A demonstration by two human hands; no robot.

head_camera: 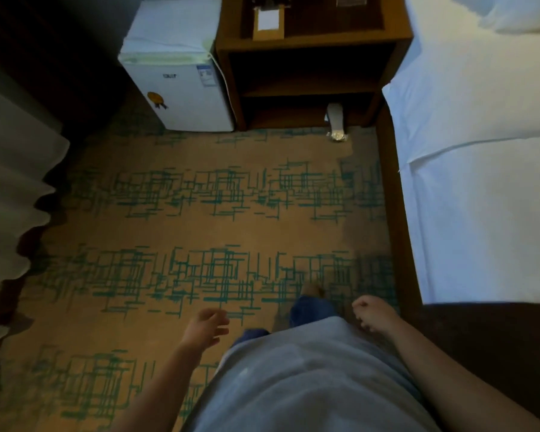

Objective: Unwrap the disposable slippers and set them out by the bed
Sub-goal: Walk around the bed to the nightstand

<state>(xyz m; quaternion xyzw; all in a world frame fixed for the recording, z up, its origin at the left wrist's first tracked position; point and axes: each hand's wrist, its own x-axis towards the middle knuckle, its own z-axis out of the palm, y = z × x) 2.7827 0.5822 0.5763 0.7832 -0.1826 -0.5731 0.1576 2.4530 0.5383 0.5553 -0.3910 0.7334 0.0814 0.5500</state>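
Wrapped slippers (335, 121) far from hands.

I cannot tell what the white wrapped object (335, 121) at the foot of the nightstand (309, 42) is; it is too small, and its top goes into the dark lower shelf. At the upper edge of the frame, the things on the nightstand top are cut off and unclear. The labels on the mini fridge (181, 85) are blurred, I cannot read them. The upper left corner is only darkness. My torso (309, 378) hides most of my legs, and both forearms leave the frame at the bottom.
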